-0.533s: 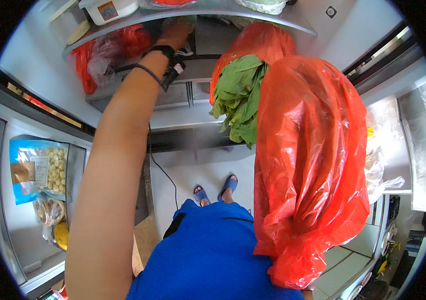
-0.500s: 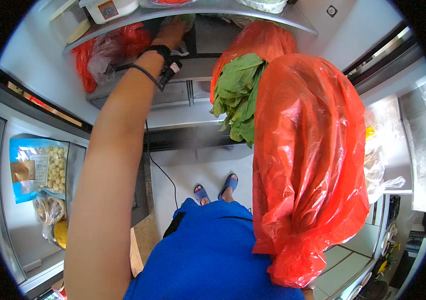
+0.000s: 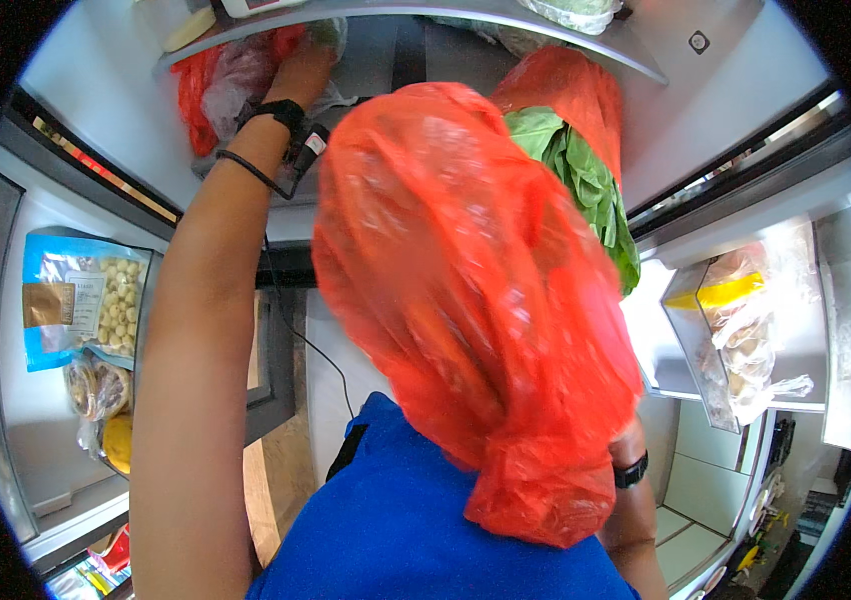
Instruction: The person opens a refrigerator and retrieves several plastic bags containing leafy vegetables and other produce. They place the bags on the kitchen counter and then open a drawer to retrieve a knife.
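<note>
My left hand (image 3: 311, 62) reaches deep under the upper shelf among red and clear plastic bags (image 3: 228, 90); its fingers are mostly hidden. A black watch and a cord with a dark connector are at its wrist. My right hand (image 3: 624, 432) holds up a large, full red plastic bag (image 3: 456, 290) in front of me, its fingers mostly hidden by it. Behind that, a second red bag (image 3: 571, 85) rests in the fridge with green leafy vegetables (image 3: 576, 165) spilling out of it.
A curved upper shelf (image 3: 446, 12) overhangs my left hand. The left door holds a blue pouch (image 3: 51, 260) and small bags (image 3: 96, 395). The right door rack (image 3: 701, 350) holds wrapped items. My blue clothing (image 3: 386, 530) is below, over a white floor (image 3: 326, 340).
The big red bag in my right hand has swung up and leftward, now covering the middle of the view and exposing my right wrist. My left arm appears slightly farther left.
</note>
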A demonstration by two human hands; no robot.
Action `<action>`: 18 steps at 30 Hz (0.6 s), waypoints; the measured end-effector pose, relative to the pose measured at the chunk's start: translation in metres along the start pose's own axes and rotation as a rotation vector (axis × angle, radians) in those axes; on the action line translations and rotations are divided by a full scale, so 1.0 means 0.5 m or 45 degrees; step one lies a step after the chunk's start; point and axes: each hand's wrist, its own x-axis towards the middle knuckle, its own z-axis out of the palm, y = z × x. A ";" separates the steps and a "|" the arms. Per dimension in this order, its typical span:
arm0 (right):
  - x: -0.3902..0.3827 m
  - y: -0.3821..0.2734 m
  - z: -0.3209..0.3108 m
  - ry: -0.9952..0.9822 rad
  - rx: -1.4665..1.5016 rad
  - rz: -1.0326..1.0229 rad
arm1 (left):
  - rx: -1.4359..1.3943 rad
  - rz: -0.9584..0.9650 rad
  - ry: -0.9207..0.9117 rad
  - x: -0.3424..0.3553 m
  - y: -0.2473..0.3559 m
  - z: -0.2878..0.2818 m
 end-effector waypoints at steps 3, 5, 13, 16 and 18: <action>0.052 -0.024 0.023 -0.084 -0.013 -0.043 | 0.042 0.010 -0.003 -0.017 -0.002 -0.018; 0.104 -0.035 0.040 -0.142 -0.021 -0.069 | 0.108 0.102 0.025 -0.025 -0.004 -0.024; 0.274 -0.080 0.095 -0.020 0.232 -0.260 | -0.840 -0.027 0.060 -0.101 0.001 -0.097; 0.345 -0.107 0.096 0.005 0.326 -0.255 | -0.836 -0.062 0.098 -0.128 0.041 -0.144; 0.383 -0.112 0.102 0.037 0.400 -0.242 | -0.979 -0.163 0.120 -0.163 0.067 -0.180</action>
